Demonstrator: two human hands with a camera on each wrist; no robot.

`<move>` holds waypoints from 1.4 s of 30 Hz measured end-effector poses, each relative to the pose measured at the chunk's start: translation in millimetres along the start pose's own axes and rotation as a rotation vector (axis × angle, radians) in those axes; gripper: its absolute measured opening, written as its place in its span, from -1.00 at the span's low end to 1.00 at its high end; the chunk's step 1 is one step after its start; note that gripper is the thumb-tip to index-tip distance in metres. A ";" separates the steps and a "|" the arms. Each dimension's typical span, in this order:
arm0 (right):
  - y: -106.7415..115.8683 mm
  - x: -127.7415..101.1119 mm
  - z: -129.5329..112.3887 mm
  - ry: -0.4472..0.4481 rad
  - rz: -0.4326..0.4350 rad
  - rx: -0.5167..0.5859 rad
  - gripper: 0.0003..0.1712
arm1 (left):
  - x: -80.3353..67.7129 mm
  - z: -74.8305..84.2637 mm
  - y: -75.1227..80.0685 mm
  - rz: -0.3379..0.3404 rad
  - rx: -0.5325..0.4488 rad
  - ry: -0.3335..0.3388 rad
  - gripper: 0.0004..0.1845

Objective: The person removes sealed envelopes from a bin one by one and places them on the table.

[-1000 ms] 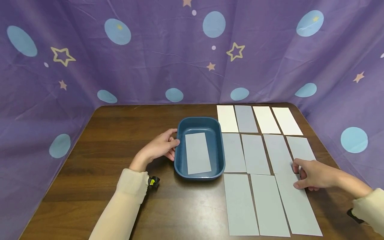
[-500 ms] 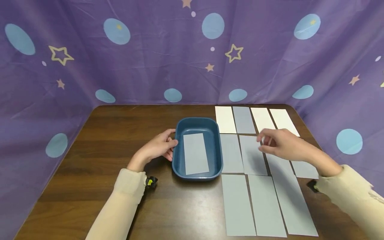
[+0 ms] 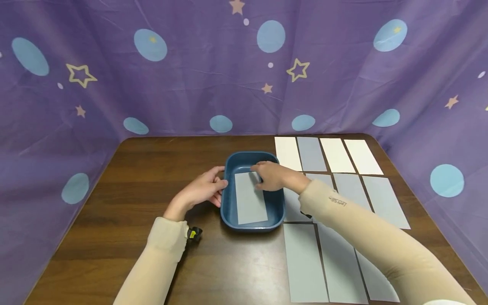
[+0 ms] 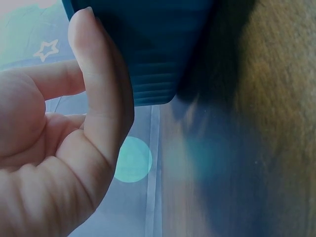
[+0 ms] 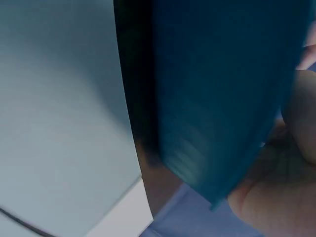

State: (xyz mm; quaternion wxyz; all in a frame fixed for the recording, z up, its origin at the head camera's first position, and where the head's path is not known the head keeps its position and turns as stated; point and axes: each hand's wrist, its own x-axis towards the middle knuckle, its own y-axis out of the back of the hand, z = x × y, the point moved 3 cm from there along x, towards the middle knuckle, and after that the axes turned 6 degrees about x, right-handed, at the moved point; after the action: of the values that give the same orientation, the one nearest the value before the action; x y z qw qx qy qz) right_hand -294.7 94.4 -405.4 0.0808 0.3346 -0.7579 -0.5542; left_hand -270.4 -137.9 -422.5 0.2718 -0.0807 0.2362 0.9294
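Note:
A dark blue tray (image 3: 252, 227) stands mid-table with one pale grey card (image 3: 249, 205) lying flat in it. My left hand (image 3: 222, 178) rests against the tray's left outer wall, thumb near the rim. In the left wrist view a nearly straight finger (image 4: 101, 98) lies along the tray wall (image 4: 148, 49). My right hand (image 3: 257, 176) reaches over the tray's right side. Its bent fingers are down on the far end of the card. Whether they pinch it is hidden. The right wrist view shows the blue wall (image 5: 222, 74) close up.
Three rows of pale grey cards (image 3: 383, 199) and white cards (image 3: 337, 154) lie on the brown table to the right of the tray. My right forearm crosses above some of them. Purple curtain walls close in the back and both sides.
My right hand left the cards at the right, swept left across the rows and came down into the tray. The left hand and the tray stayed put.

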 end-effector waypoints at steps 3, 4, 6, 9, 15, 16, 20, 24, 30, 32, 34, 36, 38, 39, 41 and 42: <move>-4.3 6.8 0.7 -0.035 -0.016 -0.008 -0.21 | 0.3 2.0 -0.6 -0.005 -0.002 -0.004 -0.33; -4.7 7.8 0.9 -0.038 -0.016 -0.005 -0.21 | 0.3 2.4 -0.6 -0.006 -0.002 -0.005 -0.33; -4.8 8.9 1.1 -0.034 -0.007 0.007 -0.22 | 0.1 3.0 -0.5 -0.004 -0.003 -0.005 -0.33; -3.6 8.7 1.8 -0.023 0.010 0.055 -0.27 | -0.5 2.7 -0.3 0.000 -0.004 -0.002 -0.33; 1.0 6.6 6.8 -0.003 0.079 0.285 -0.52 | -1.7 -0.5 -0.8 -0.001 0.002 0.010 -0.32; 1.9 5.5 7.7 -0.005 0.088 0.342 -0.55 | -1.8 -0.8 -0.7 0.000 0.004 0.010 -0.33; 3.4 -1.7 8.1 -0.031 0.071 0.579 -0.54 | -1.5 -1.1 0.2 0.000 0.008 0.005 -0.32; 0.4 -9.4 5.4 -0.036 0.025 0.707 -0.33 | -1.1 -0.6 0.6 -0.004 0.011 -0.002 -0.32; -2.2 -17.7 0.4 -0.017 0.070 0.754 -0.14 | 0.1 -0.2 0.1 0.000 0.011 0.005 -0.33; 0.5 -20.5 1.1 -0.021 0.128 0.754 -0.15 | 0.7 0.0 -0.6 0.003 0.011 0.007 -0.33; 4.7 -23.9 3.8 -0.023 0.183 0.772 -0.19 | 1.3 -0.4 -1.1 0.004 0.014 0.009 -0.32; 10.3 -28.3 7.0 -0.015 0.226 0.786 -0.22 | 1.3 -0.8 -1.6 0.005 0.014 0.014 -0.32; 17.0 -33.9 10.4 -0.003 0.255 0.804 -0.24 | 1.7 -1.5 -1.5 0.004 0.013 0.014 -0.32; 20.7 -37.0 12.1 0.005 0.265 0.808 -0.24 | 1.7 -1.5 -1.3 0.005 0.010 0.015 -0.31; 28.0 -44.4 15.0 0.012 0.281 0.809 -0.26 | 1.7 -0.8 -1.3 0.007 0.004 0.016 -0.32; 31.3 -48.3 17.1 0.013 0.290 0.802 -0.26 | 1.8 -0.5 -1.1 0.007 0.002 0.011 -0.31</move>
State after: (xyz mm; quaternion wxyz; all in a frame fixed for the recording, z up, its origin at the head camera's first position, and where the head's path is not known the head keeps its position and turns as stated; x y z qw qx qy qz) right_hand -279.4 141.7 -371.8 0.0262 0.2329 -0.9521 -0.1964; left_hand -271.4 -136.5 -423.9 0.2674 -0.0849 0.2388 0.9296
